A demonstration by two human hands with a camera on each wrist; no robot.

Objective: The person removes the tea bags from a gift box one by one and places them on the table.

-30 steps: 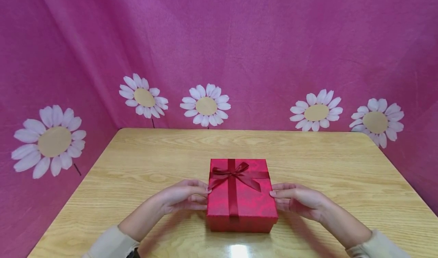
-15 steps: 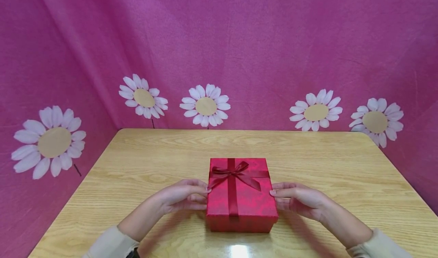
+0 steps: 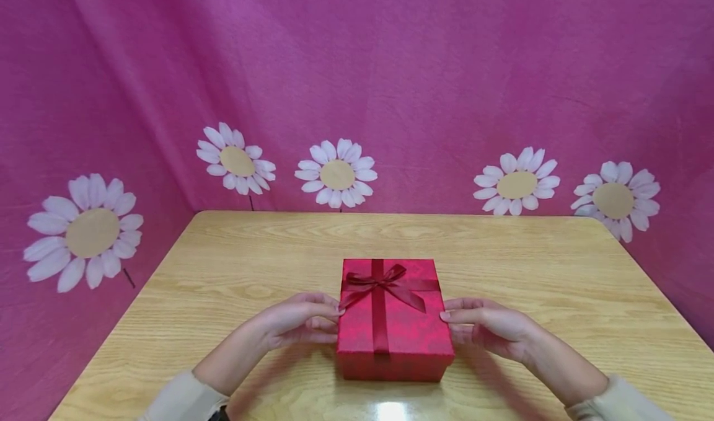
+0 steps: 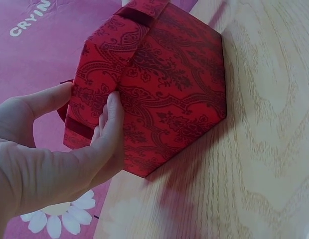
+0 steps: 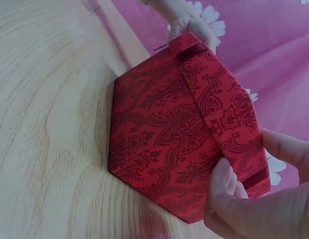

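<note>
A red patterned gift box (image 3: 357, 368) stands on the wooden table with its lid (image 3: 409, 331) on. A dark red ribbon crosses the lid and is tied in a bow (image 3: 385, 283). At the box's left side, my left hand (image 3: 295, 322) pinches the lid, its thumb at the top edge and its fingertips at the lid's lower rim, as the left wrist view shows. My right hand (image 3: 491, 328) grips the opposite side in the same manner. The right wrist view shows its fingertips at the rim of the lid (image 5: 227, 107). The inside of the box is hidden.
The wooden table (image 3: 268, 247) extends behind and beside the box. A pink cloth (image 3: 390, 86) printed with white daisies hangs behind it and along the left. Light-coloured sleeves (image 3: 184, 396) cover the forearms.
</note>
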